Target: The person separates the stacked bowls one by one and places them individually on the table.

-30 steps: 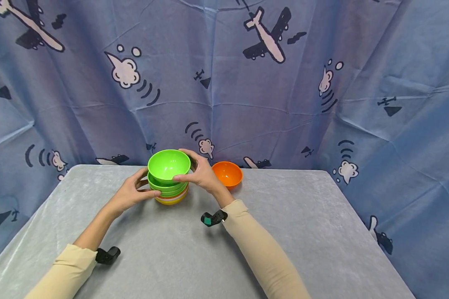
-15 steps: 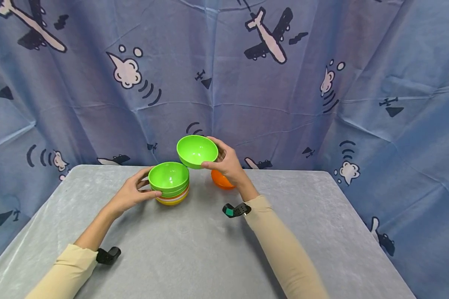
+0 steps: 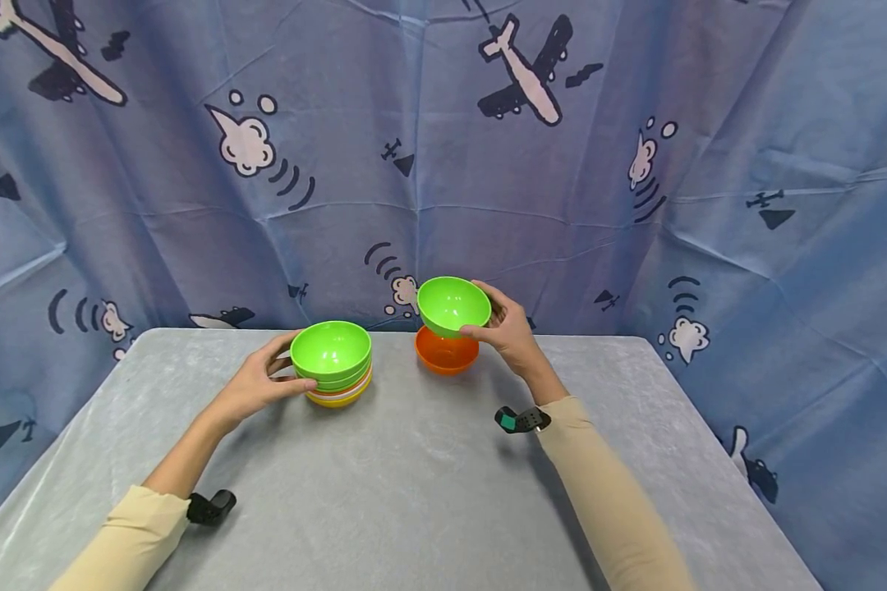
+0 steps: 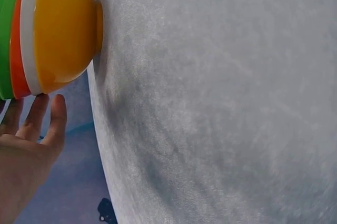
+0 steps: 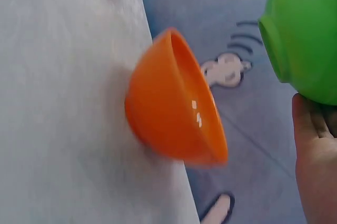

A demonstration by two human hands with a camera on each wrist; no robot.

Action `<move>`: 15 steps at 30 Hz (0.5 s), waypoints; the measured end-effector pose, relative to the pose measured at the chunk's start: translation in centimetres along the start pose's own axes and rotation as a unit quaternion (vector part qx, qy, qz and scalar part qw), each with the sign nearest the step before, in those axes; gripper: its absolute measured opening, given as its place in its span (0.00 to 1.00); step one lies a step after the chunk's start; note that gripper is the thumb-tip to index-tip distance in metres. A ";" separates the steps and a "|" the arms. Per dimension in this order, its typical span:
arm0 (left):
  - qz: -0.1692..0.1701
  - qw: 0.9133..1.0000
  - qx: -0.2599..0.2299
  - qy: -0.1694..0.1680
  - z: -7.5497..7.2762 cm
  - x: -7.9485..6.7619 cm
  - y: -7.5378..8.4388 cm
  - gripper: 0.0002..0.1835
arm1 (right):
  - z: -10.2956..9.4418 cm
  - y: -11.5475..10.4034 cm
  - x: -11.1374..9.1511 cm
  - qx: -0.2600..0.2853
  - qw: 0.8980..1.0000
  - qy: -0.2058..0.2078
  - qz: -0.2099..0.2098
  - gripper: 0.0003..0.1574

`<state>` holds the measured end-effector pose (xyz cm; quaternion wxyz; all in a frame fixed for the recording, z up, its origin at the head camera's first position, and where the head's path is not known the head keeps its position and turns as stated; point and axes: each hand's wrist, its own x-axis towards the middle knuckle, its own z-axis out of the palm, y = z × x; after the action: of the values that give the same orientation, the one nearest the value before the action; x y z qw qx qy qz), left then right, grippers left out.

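Note:
My right hand (image 3: 513,335) grips a green bowl (image 3: 452,305) by its right side, thumb near the front of the rim. That bowl hangs over an orange bowl (image 3: 447,356), overlapping its far rim in the head view. In the right wrist view, the orange bowl (image 5: 163,108) stands upright on the table, apart from the raised green bowl (image 5: 310,40). On the left, a stack of nested bowls (image 3: 331,353) has green ones on top. Fingers and thumb of my left hand (image 3: 253,392) hold it around its left side. Below come orange, white and yellow bowls (image 4: 66,32).
A grey cloth-covered table (image 3: 384,492) spreads out in front of the person. Behind its back edge hangs a blue curtain (image 3: 355,164) with printed airplanes. Both bowl positions lie near that back edge.
My right hand has lifted the top green bowl off the stack and carried it right, over the orange bowl. My left hand stays on the stack.

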<state>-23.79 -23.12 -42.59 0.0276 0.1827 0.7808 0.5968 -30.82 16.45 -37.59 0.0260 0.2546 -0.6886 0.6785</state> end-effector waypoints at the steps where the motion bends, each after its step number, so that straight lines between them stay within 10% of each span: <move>1: 0.000 1.000 0.000 0.000 0.0 0.0 0.0 0.43 | -0.6 0.2 -0.2 0.002 1.000 0.004 0.002 0.49; 15: 0.001 1.000 -0.003 -0.004 -0.1 0.1 0.1 0.43 | -8.0 2.0 -3.5 -0.014 0.995 0.058 0.076 0.51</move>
<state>-23.85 -23.16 -42.45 0.0307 0.1858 0.7784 0.5988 -31.01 25.00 -40.16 0.0182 0.1612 -0.7130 0.6822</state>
